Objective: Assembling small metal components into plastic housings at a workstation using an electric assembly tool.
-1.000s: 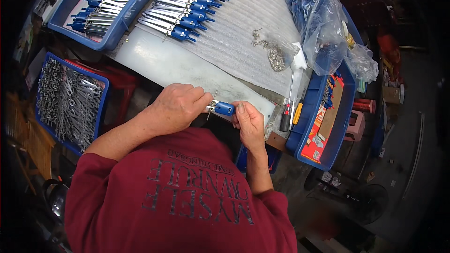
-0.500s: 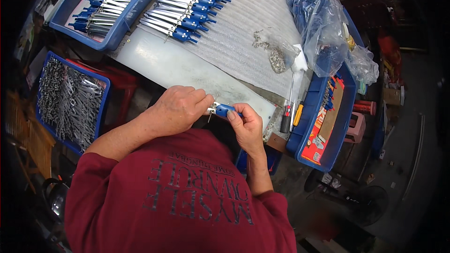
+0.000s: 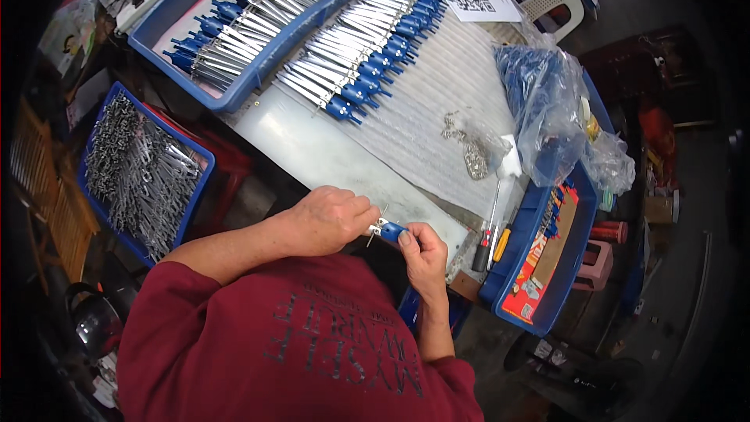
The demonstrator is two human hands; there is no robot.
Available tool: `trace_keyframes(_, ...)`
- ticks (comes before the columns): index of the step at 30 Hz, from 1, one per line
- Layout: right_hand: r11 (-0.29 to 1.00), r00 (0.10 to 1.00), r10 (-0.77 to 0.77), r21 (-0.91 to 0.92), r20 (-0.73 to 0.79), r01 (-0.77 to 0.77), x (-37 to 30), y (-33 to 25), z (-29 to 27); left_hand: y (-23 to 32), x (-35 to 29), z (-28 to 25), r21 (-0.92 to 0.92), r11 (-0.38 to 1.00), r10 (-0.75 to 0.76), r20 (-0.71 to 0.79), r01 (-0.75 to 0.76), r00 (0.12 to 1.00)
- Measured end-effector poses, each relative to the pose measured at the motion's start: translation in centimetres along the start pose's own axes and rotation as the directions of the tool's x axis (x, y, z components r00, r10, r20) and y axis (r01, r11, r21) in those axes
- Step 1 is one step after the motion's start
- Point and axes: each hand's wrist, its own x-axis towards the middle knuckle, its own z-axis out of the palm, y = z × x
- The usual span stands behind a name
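Near the bench's front edge, both hands hold one blue-ended metal piece (image 3: 392,231), which has a silvery bracket and a thin pin sticking out crosswise. My left hand (image 3: 324,221) is closed round its metal end, and the fist hides most of that part. On the blue end, my right hand (image 3: 424,256) pinches with thumb and fingers. Just beyond, similar blue-ended metal pieces (image 3: 367,51) lie side by side in a row on a ribbed white foam sheet (image 3: 422,105). More such pieces (image 3: 258,19) fill a blue tray (image 3: 226,100) at the far left.
At left, a blue crate (image 3: 205,176) holds many grey metal parts. Small silvery parts (image 3: 475,160) lie in a clear bag on the foam. Red-black (image 3: 482,254) and yellow (image 3: 501,245) screwdrivers lie beside another blue tray (image 3: 539,316) at right. Clear plastic bags (image 3: 547,121) drape its far end.
The whole view has shifted, so the bench and trays appear lower and further right. Both hands keep the same hold on the blue-ended metal piece.
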Motion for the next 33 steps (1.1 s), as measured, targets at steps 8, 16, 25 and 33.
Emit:
trace_keyframes(8,0.997,0.995,-0.035,-0.078,-0.094,0.028,0.0,-0.8,0.6,-0.2,0.2,-0.3,0.069,0.997,0.031,-0.006,-0.030,1.000)
trace_keyframes(16,0.999,0.993,-0.013,0.028,-0.120,0.017,0.2,0.4,0.3,-0.6,0.5,-1.0,0.063,0.997,0.036,-0.027,-0.034,0.999)
trace_keyframes(25,0.962,0.926,-0.230,-0.211,-0.301,0.171,0.0,1.1,-0.2,-2.4,0.2,-1.8,0.051,0.998,-0.034,-0.087,0.038,0.996)
trace_keyframes(33,0.933,0.901,-0.293,-0.302,-0.321,0.196,-0.1,1.5,0.2,-2.7,0.5,-1.5,0.097,0.985,-0.134,-0.074,0.141,0.988)
